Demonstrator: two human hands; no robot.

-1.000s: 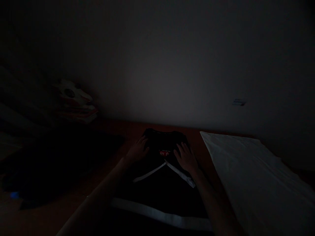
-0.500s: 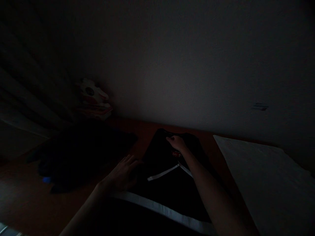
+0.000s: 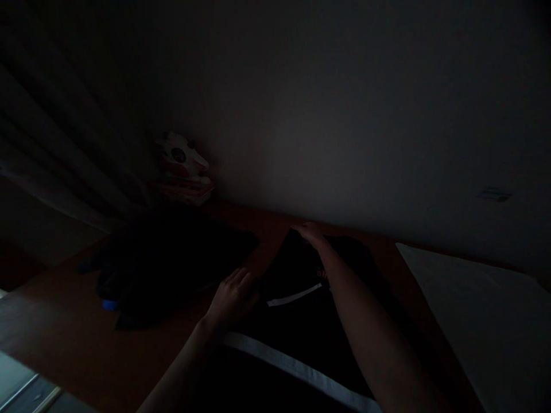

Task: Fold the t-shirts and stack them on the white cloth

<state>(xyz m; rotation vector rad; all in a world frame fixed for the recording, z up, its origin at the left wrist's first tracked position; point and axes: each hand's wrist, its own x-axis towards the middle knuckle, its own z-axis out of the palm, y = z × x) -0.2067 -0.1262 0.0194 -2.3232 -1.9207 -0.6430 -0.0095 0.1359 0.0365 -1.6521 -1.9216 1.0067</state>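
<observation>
A black top with white stripes and small red lettering lies spread out in front of me in very dim light. At its upper left corner, near the neck, my right hand is closed, the fingertips pinching the cloth. My left hand rests on the left side edge of the top, its fingers curled around the dark fabric; the thumb is hidden. My right forearm covers part of the lettering and the white chevron stripe.
On the left of the brown table lies a heap of dark clothing with a blue patch. Behind it a cow-like figure sits on a stack of books or boxes. A pale cloth lies at right, against the wall.
My right hand has moved from inside the neck area to the top's upper left corner. My left hand stays at the left side edge, fingers more curled. The view has turned slightly left.
</observation>
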